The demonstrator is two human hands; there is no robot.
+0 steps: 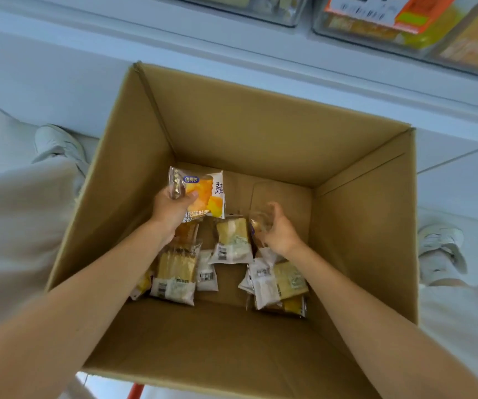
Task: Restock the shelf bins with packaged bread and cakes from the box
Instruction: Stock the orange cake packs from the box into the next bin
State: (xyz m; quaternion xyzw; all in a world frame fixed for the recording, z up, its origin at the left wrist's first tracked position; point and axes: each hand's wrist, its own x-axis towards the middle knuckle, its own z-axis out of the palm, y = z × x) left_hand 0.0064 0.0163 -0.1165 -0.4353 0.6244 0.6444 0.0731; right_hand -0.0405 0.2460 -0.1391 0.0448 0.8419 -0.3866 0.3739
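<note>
Both my arms reach down into an open cardboard box (261, 133). My left hand (171, 210) grips a white and orange bread packet (206, 194) by its clear end, lifted off the box floor. My right hand (279, 230) curls around the clear end of another packet (261, 217), most of it hidden under the hand. Several more bread and cake packets lie on the box bottom, among them one with a barcode label (232, 243) between my hands and a pile (278, 283) below my right wrist.
Clear shelf bins (376, 27) with orange and yellow packaged goods line the top edge. The white shelf base (59, 67) runs behind the box. My shoes (56, 142) stand either side of the box on the pale floor. A red-orange bar (135, 391) shows below the box.
</note>
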